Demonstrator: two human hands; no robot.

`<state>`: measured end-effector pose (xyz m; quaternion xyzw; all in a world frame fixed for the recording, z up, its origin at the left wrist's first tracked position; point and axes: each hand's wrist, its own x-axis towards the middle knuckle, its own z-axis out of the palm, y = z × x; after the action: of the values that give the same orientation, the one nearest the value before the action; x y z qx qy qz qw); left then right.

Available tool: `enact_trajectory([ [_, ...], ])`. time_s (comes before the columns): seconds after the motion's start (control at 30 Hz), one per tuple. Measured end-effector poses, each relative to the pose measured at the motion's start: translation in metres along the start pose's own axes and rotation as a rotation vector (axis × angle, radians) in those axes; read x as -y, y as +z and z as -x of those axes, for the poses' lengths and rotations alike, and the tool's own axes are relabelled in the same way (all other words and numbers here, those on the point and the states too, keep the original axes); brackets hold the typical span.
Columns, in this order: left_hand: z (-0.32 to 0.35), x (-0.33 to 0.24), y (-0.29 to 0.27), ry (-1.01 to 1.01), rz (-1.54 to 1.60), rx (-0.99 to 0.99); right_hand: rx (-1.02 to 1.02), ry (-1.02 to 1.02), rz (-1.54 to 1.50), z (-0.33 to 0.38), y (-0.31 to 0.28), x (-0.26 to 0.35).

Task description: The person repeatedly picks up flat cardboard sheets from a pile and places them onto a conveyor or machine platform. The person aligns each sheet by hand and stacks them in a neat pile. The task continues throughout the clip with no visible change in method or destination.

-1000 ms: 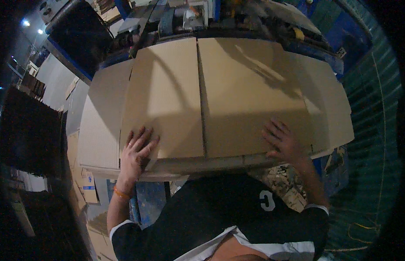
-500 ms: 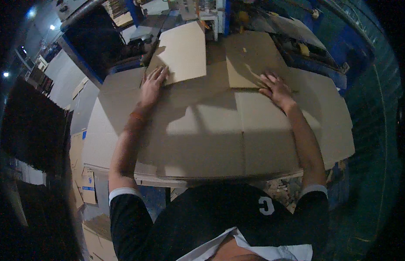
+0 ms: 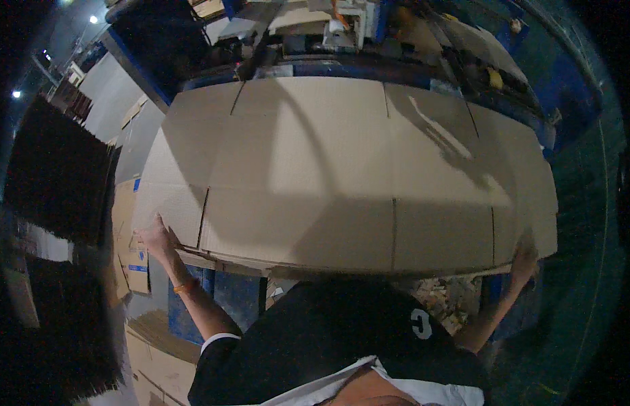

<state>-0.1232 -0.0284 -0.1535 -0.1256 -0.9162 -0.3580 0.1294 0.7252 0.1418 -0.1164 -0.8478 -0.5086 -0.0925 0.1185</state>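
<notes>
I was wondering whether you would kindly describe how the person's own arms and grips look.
The left grip looks ungloved, with an orange band around the wrist. The right grip is blurred, but no glove shows. The left sleeve is short and black with a white hem; the right sleeve is dark too, its hem unclear.

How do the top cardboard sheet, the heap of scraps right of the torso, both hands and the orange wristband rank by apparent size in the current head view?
1. Cardboard sheet
2. Heap of scraps, partly hidden
3. Left hand and right hand: too alike to rank, the right blurred
4. Orange wristband
</notes>
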Motion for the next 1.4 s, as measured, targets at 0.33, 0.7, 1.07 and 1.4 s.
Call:
enact_trajectory([
  [0.33, 0.013, -0.057, -0.051, 0.186, 0.752, -0.188, -0.613, 0.292, -1.655, -0.048, 0.038, -0.014],
  [0.7, 0.063, -0.081, -0.077, 0.492, 0.460, 0.218, -0.391, 0.081, -1.279, 0.092, -0.109, 0.070],
  [1.07, 0.179, -0.175, -0.070, 1.381, 0.081, 0.776, 0.093, -1.273, -0.544, 0.123, -0.066, 0.164],
  [1.4, 0.153, -0.199, -0.023, 1.485, 0.115, 0.667, 0.473, -1.184, -0.385, 0.045, -0.038, 0.199],
])
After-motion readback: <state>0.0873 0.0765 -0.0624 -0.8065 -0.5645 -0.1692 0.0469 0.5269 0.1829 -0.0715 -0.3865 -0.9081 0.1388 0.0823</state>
